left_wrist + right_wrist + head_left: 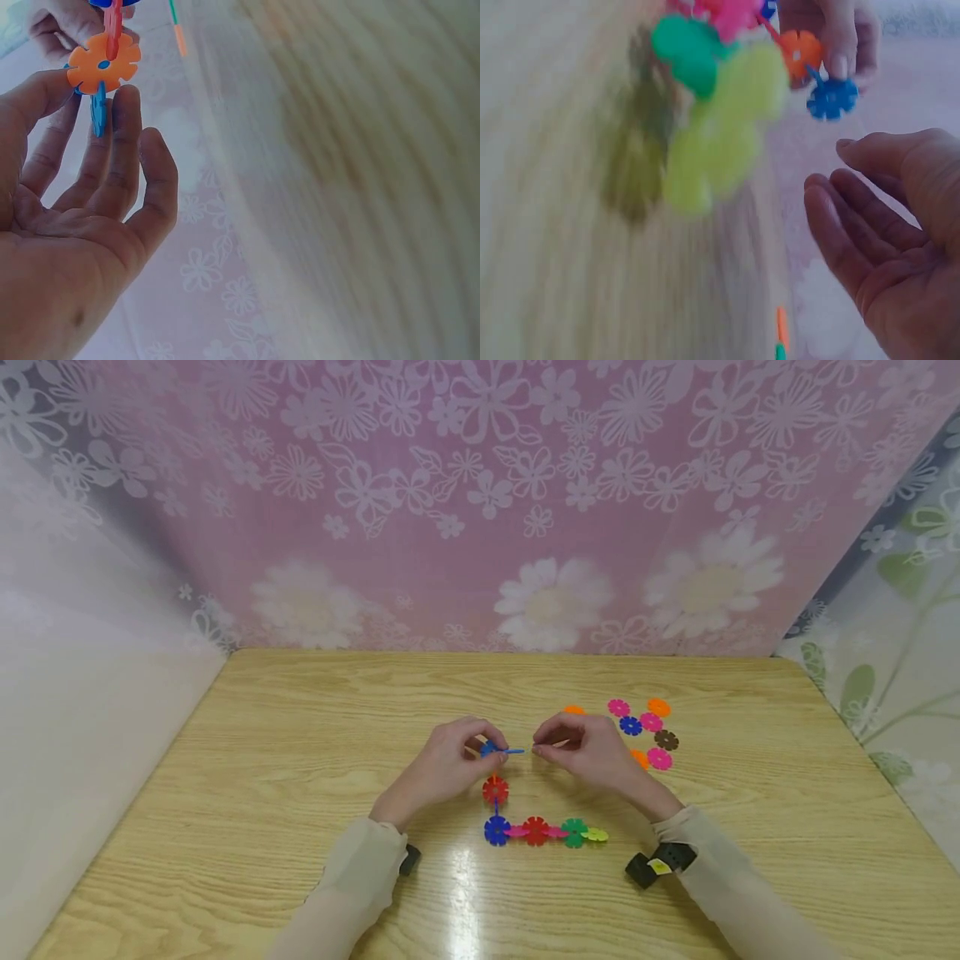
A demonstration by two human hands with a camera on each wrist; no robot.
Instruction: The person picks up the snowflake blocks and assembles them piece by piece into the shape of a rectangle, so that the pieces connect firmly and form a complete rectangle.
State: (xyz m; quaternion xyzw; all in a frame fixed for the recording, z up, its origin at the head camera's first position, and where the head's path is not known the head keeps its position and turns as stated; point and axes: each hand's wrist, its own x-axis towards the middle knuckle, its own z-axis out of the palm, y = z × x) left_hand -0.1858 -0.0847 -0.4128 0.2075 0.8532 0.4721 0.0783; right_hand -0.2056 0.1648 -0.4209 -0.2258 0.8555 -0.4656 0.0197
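Notched plastic flower discs are joined into an L-shaped chain. Its lower arm runs from a dark blue disc (497, 831) through pink, a red disc (536, 831) and a green disc (574, 832) to a yellow-green disc (724, 127). Upward from the corner, another red disc (495, 790) leads to an orange disc (112, 60) and blue discs at the far end. My left hand (459, 752) pinches the blue end between thumb and fingers. Facing it, my right hand (588, 750) has thumb and fingertips apart, with nothing between them, close to the outermost blue disc (832, 97).
Loose discs lie beyond my right hand: pink (618, 707), blue (631, 725), brown (666, 740), orange (659, 707) and others. A flowered pink curtain (420, 527) stands along the far edge of the wooden table (300, 710). Dark straps (675, 857) sit on the wrists.
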